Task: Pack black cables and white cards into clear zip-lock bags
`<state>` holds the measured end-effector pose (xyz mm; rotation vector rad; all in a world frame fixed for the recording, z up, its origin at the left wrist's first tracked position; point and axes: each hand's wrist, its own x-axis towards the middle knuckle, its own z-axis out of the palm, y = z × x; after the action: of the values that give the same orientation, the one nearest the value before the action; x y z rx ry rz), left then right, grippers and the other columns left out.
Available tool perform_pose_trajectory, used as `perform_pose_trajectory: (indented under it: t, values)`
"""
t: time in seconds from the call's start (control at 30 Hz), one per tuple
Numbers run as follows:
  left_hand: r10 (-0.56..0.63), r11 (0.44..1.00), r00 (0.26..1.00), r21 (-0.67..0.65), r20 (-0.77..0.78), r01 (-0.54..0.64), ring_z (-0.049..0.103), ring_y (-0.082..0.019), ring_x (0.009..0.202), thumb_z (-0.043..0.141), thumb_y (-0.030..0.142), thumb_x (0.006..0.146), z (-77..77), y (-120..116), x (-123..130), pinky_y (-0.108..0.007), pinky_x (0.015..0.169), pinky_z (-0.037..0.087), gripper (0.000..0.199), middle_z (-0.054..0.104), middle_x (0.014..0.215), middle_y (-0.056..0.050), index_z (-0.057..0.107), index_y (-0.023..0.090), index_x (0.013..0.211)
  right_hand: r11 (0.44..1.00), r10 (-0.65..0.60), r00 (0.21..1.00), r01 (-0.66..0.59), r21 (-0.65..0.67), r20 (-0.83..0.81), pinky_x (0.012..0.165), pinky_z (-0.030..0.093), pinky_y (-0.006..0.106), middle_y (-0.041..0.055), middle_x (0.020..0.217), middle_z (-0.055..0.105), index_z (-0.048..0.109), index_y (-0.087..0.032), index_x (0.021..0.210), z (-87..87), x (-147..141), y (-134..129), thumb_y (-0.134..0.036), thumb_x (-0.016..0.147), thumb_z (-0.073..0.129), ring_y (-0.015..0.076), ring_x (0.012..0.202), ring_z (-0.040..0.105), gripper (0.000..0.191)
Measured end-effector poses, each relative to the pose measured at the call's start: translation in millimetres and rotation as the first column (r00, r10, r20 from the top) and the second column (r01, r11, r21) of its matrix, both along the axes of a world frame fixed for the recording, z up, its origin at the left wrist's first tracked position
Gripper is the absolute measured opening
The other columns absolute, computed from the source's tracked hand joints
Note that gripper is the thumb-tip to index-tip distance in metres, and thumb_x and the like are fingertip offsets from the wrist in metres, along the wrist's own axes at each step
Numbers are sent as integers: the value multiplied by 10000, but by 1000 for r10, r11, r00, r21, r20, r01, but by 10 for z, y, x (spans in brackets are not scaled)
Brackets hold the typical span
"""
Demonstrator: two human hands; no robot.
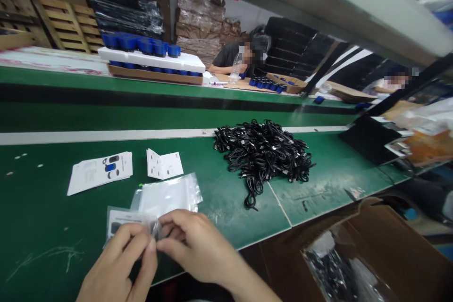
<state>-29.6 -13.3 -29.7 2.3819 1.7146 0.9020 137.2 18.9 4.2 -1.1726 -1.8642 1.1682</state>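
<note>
At the near edge of the green bench, my left hand [122, 262] and my right hand [200, 245] meet over a clear plastic bag [115, 214] with a printed leaflet inside. The fingers of both hands are closed in a pinch at the bag's right end, partly covering it. Just beyond lie more clear plastic bags [170, 193], flat and overlapping. A stack of printed leaflets [95, 174] is to the left, and one folded leaflet [164, 164] stands partly opened behind the bags.
A heap of coiled black cables [265, 151] lies right of centre. An open cardboard box [382, 250] with bagged black items sits at lower right. Across the bench are blue round containers [141, 45] on white foam. A person [230, 59] sits opposite; another is farther right.
</note>
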Motion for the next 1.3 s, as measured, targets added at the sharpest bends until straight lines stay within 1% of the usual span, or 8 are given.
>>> perform_pose_trajectory:
  t: [0.1, 0.27, 0.4, 0.57, 0.67, 0.73, 0.87, 1.3]
  values:
    - [36, 999, 999, -23, -26, -36, 644, -148, 720, 408, 298, 894, -13, 89, -3, -203, 576, 480, 195, 637, 862, -11, 564, 239, 792, 958, -200, 918, 109, 266, 344, 769, 520, 292, 69, 959, 670, 668, -191, 1049, 169, 543, 24, -31, 840, 522, 175, 835, 644, 301]
    - [-6, 987, 1000, -159, -7, 5, 580, -119, 569, 391, 280, 884, 0, 229, 57, -208, 527, 436, 244, 602, 723, 14, 517, 226, 682, 832, -481, 414, -64, 551, 773, 773, 509, 495, 235, 1235, 574, 723, -185, 1022, 69, 1337, 124, 89, 695, 611, 399, 1082, 563, 442]
    - [54, 978, 999, -204, -3, -53, 549, -132, 571, 389, 249, 867, 5, 265, 103, -240, 556, 409, 252, 562, 670, 23, 470, 221, 631, 788, -495, 486, -98, 608, 720, 796, 495, 482, 176, 1254, 593, 737, -200, 943, -172, 1479, 254, -20, 776, 636, 380, 1106, 553, 265]
    - [52, 968, 998, -248, 36, -42, 545, -152, 598, 382, 233, 867, 21, 265, 113, -270, 587, 408, 262, 549, 662, 12, 442, 214, 612, 726, -418, 863, 129, 675, 285, 971, 384, 471, 121, 1083, 659, 608, -168, 1038, -236, 1085, 316, -113, 918, 441, 275, 1106, 564, 213]
    - [77, 962, 996, -265, 43, -63, 549, -155, 600, 369, 234, 879, 34, 261, 120, -278, 587, 418, 280, 542, 658, 10, 433, 213, 608, 837, -276, 944, 145, 528, 178, 670, 496, 252, 28, 814, 621, 555, -191, 982, -189, 645, 194, -154, 961, 367, 139, 692, 623, 193]
    - [83, 958, 994, -281, 67, -61, 564, -155, 615, 377, 225, 877, 42, 254, 114, -271, 582, 434, 261, 552, 678, 8, 463, 214, 630, 982, -93, 994, 81, 172, 64, 516, 428, 192, -26, 688, 545, 535, -202, 837, -181, 352, 84, -191, 976, 354, 92, 508, 514, 228]
    - [80, 948, 986, -316, 149, -29, 616, -135, 703, 377, 213, 881, 51, 212, 62, -229, 627, 492, 218, 599, 811, 1, 548, 223, 748, 992, 55, 998, -50, -118, 42, 476, 339, 181, -63, 531, 393, 448, -198, 639, -216, -1, -37, -200, 960, 364, 90, 481, 418, 332]
    - [155, 966, 934, -246, 322, -75, 570, -216, 1111, 390, 271, 916, -84, 81, 27, -388, 919, 479, 221, 591, 1192, -91, 604, 216, 902, 999, 49, 975, -49, -2, 215, 775, 441, 344, 100, 883, 625, 625, -147, 997, -108, -99, -51, -109, 915, 362, 225, 824, 589, 278]
